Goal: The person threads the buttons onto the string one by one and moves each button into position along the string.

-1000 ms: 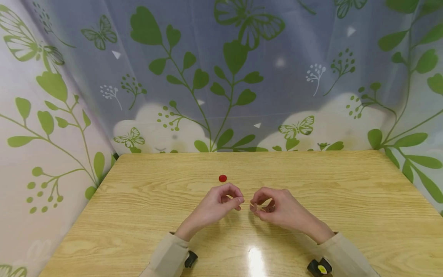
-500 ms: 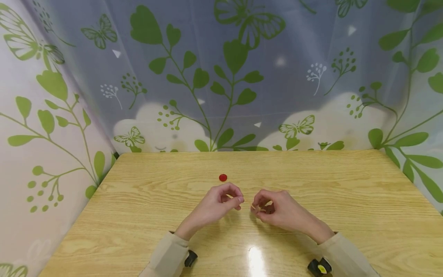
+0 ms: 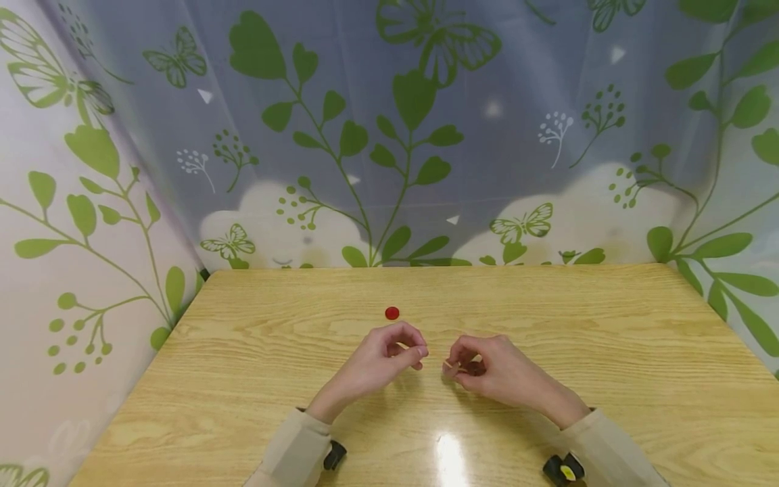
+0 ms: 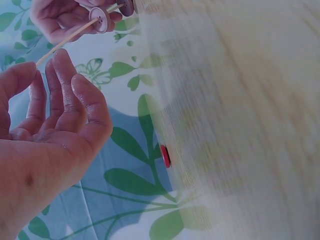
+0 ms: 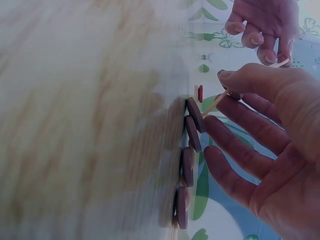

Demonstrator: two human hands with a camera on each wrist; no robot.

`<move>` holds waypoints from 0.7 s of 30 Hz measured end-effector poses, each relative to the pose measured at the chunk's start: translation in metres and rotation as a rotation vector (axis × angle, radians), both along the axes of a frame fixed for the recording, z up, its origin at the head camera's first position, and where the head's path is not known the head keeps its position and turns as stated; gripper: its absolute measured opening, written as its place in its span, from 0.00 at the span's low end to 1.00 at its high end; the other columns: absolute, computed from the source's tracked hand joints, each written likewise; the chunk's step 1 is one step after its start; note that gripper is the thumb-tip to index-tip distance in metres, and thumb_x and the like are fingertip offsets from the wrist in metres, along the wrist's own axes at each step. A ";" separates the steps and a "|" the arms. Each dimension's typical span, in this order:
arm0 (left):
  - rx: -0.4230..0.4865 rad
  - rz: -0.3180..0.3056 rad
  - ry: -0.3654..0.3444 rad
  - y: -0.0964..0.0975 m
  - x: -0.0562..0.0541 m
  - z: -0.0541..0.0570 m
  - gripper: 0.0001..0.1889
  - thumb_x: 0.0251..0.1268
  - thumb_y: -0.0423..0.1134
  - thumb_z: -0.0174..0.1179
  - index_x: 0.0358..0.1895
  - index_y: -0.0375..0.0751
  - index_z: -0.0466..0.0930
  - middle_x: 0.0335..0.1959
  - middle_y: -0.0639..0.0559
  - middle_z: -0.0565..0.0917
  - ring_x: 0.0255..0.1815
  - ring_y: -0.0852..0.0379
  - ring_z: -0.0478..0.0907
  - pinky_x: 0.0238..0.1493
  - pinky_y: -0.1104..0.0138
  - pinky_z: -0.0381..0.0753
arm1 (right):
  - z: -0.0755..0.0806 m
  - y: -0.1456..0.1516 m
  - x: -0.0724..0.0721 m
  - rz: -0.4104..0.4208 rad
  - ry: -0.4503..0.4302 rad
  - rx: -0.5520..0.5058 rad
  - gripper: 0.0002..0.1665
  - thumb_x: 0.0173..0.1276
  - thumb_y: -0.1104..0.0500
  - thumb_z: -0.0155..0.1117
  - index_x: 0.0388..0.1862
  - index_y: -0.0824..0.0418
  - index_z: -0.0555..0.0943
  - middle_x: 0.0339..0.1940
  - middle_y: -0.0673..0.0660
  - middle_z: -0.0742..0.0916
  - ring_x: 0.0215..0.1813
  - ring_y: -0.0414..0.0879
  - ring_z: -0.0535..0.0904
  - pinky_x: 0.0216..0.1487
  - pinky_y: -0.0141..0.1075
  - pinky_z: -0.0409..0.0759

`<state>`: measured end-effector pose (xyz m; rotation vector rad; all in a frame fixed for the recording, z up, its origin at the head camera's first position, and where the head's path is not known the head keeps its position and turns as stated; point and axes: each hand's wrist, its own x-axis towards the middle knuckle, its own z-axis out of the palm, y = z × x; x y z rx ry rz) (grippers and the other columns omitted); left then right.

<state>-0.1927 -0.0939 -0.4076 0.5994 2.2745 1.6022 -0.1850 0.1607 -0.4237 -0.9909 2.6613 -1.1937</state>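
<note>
Over the middle of the table, my left hand (image 3: 380, 358) pinches the end of a thin, pale cord (image 4: 70, 38) between thumb and fingertip. The cord runs straight across to my right hand (image 3: 502, 372), passing through a brown button (image 4: 101, 20) that the right fingertips hold. Below that hand, the right wrist view has several more brown buttons (image 5: 187, 166) in a row on the cord, close to the tabletop. Beyond the left hand lies a red disc (image 3: 392, 313), flat on the wood. In the head view the right fingers partly cover the brown buttons.
The wood-grain table (image 3: 274, 325) extends to both sides. A patterned curtain (image 3: 341, 169) with leaves and butterflies stands along its back and sides. Each sleeve (image 3: 292, 446) carries a black wrist device (image 3: 334, 455).
My right hand has shifted very slightly to the right, away from the left, with the brown button in its fingers. The left hand and the red disc have stayed in place.
</note>
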 end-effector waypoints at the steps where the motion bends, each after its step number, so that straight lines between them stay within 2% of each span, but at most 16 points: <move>1: 0.000 0.000 0.000 0.000 0.000 0.000 0.08 0.74 0.40 0.62 0.47 0.40 0.81 0.48 0.37 0.85 0.42 0.40 0.87 0.41 0.60 0.81 | 0.000 0.000 0.000 -0.001 0.004 0.009 0.10 0.64 0.67 0.71 0.40 0.55 0.82 0.38 0.48 0.91 0.40 0.36 0.86 0.37 0.31 0.84; 7: -0.004 -0.001 0.001 -0.001 0.000 0.000 0.08 0.74 0.40 0.62 0.47 0.40 0.81 0.48 0.36 0.85 0.42 0.40 0.87 0.40 0.63 0.80 | -0.002 0.001 -0.001 -0.024 0.017 0.051 0.10 0.64 0.66 0.71 0.39 0.53 0.82 0.38 0.47 0.91 0.41 0.36 0.86 0.40 0.34 0.86; 12: -0.012 0.001 -0.004 -0.002 0.000 0.000 0.08 0.74 0.41 0.62 0.47 0.41 0.81 0.48 0.36 0.85 0.42 0.40 0.87 0.36 0.68 0.77 | -0.004 0.000 -0.002 -0.032 0.025 0.076 0.09 0.64 0.66 0.71 0.39 0.53 0.82 0.38 0.47 0.91 0.38 0.34 0.83 0.38 0.32 0.84; 21: -0.007 -0.003 -0.006 -0.002 0.000 0.002 0.06 0.74 0.41 0.61 0.47 0.45 0.81 0.49 0.38 0.86 0.44 0.39 0.87 0.35 0.69 0.75 | -0.004 0.000 -0.003 -0.045 0.058 0.117 0.08 0.66 0.63 0.72 0.38 0.52 0.83 0.36 0.45 0.90 0.35 0.32 0.81 0.38 0.30 0.82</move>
